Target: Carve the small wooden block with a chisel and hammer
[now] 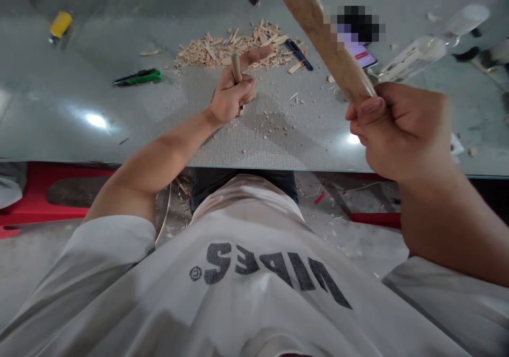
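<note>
My right hand is closed around the lower end of the wooden handle of a hammer, raised above the table. Part of the dark hammer head shows at the top edge of the picture. Over the tabletop, my left hand grips a short round wooden rod, held roughly upright, with the index finger stretched out. A small bit of wood shows below that fist; the rod's lower part is hidden by the fingers. Just beyond lies a heap of wood chips, and crumbs of wood are scattered near the hand.
On the grey table lie a green utility knife, a dark blue pen and a yellow object. To the right are a lit phone and a clear plastic bottle. Red stools stand below the table edge.
</note>
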`<state>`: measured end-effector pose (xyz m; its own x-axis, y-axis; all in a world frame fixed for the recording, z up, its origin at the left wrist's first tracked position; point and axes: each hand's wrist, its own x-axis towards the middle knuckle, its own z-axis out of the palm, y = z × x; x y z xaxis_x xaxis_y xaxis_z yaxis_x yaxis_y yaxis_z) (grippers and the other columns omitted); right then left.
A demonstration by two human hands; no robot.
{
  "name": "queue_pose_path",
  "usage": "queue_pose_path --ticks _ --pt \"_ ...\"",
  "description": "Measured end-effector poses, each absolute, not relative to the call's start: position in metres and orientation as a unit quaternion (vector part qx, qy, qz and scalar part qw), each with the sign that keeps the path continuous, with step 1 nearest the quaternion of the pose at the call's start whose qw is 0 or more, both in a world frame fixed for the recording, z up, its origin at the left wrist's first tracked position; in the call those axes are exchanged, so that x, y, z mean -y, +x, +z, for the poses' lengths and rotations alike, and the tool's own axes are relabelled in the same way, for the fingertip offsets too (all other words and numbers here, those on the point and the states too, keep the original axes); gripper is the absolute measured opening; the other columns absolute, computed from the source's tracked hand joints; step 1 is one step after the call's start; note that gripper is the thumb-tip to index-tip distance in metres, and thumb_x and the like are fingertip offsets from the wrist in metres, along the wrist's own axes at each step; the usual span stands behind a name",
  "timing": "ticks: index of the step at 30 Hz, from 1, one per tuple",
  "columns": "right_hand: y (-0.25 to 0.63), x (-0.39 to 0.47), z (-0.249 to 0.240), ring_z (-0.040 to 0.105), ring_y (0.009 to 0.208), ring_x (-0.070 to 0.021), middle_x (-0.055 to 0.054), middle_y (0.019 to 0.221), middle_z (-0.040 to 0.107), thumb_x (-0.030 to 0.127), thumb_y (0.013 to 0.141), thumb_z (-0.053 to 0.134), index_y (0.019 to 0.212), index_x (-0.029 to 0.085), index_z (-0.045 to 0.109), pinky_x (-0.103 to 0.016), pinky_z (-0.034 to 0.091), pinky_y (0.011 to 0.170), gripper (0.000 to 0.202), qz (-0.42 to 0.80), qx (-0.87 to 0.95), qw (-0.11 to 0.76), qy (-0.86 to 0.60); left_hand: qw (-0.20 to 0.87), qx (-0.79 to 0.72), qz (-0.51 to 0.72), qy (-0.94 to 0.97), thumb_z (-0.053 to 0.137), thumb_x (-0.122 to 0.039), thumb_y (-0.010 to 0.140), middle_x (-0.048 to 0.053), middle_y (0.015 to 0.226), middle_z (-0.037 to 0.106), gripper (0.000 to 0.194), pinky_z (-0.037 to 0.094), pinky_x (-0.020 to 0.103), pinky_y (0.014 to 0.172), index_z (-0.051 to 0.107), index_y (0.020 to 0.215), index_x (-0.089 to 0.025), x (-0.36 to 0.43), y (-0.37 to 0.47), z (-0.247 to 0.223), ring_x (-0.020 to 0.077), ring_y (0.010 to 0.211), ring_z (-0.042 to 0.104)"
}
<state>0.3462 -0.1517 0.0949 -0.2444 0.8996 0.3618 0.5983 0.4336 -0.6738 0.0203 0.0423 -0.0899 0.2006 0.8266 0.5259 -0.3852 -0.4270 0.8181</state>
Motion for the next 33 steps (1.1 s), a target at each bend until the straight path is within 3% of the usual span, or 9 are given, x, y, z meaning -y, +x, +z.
queue_pose_path --ticks 3,9,13,17,23,29,33 --pt "0.346 0.153 0.096 0.055 0.062 -0.0193 -0.001 0.07 0.063 0.121 0.109 0.056 0.093 0.027 0.075 -0.039 0.037 0.062 0.097 0.201 0.762 0.369 -0.493 0.507 -0.208 0.602 0.58 0.087 -0.069 0.104 -0.014 0.055 0.017 0.067 0.026 0.044 0.063 0.083 0.163 -0.039 -0.033 0.019 -0.083 0.0212 0.056 0.011" --pt "0.338 0.157 0.095 0.05 0.057 -0.02 -0.003 0.069 0.06 0.113 0.119 0.047 0.093 0.028 0.072 -0.045 0.039 0.065 0.093 0.129 0.78 0.37 -0.488 0.514 -0.243 0.559 0.603 0.087 -0.064 0.104 -0.009 0.06 0.029 0.075 0.039 0.042 0.067 0.084 0.172 -0.032 -0.03 0.015 -0.083 0.0262 0.058 0.048" --pt "0.333 0.156 0.087 0.054 0.06 -0.024 -0.004 0.072 0.063 0.115 0.118 0.033 0.095 0.031 0.063 -0.045 0.037 0.064 0.093 0.098 0.781 0.37 -0.493 0.498 -0.219 0.578 0.608 0.085 -0.062 0.105 -0.009 0.062 0.034 0.083 0.036 0.041 0.068 0.078 0.181 -0.032 -0.034 0.015 -0.089 0.0228 0.055 0.042" --pt "0.334 0.156 0.083 0.05 0.06 -0.0233 -0.004 0.07 0.061 0.111 0.121 0.029 0.089 0.031 0.054 -0.043 0.031 0.062 0.09 0.083 0.823 0.269 -0.493 0.519 -0.22 0.54 0.625 0.094 -0.064 0.107 -0.008 0.06 0.03 0.073 0.042 0.046 0.078 0.082 0.173 -0.037 -0.023 0.011 -0.081 0.0269 0.069 0.049" --pt "0.334 0.161 0.08 0.057 0.062 -0.0254 -0.004 0.074 0.062 0.112 0.12 0.032 0.095 0.032 0.059 -0.046 0.038 0.066 0.088 0.101 0.776 0.384 -0.49 0.519 -0.238 0.54 0.618 0.096 -0.069 0.098 -0.011 0.056 0.018 0.065 0.03 0.045 0.067 0.091 0.156 -0.039 -0.022 0.013 -0.072 0.023 0.06 0.02" --pt "0.336 0.158 0.072 0.056 0.061 -0.0223 -0.004 0.074 0.065 0.115 0.118 0.024 0.092 0.031 0.062 -0.042 0.037 0.064 0.096 0.095 0.802 0.331 -0.488 0.484 -0.224 0.605 0.591 0.087 -0.068 0.104 -0.012 0.058 0.015 0.05 0.013 0.042 0.059 0.095 0.143 -0.037 -0.024 0.014 -0.072 0.0189 0.053 0.001" --pt "0.336 0.158 0.07 0.056 0.061 -0.0235 -0.005 0.073 0.064 0.118 0.116 0.026 0.09 0.031 0.06 -0.044 0.037 0.063 0.097 0.113 0.793 0.339 -0.493 0.494 -0.206 0.611 0.583 0.088 -0.061 0.095 -0.013 0.055 0.01 0.047 0.015 0.045 0.056 0.095 0.137 -0.04 -0.033 0.014 -0.082 0.0191 0.055 0.0"
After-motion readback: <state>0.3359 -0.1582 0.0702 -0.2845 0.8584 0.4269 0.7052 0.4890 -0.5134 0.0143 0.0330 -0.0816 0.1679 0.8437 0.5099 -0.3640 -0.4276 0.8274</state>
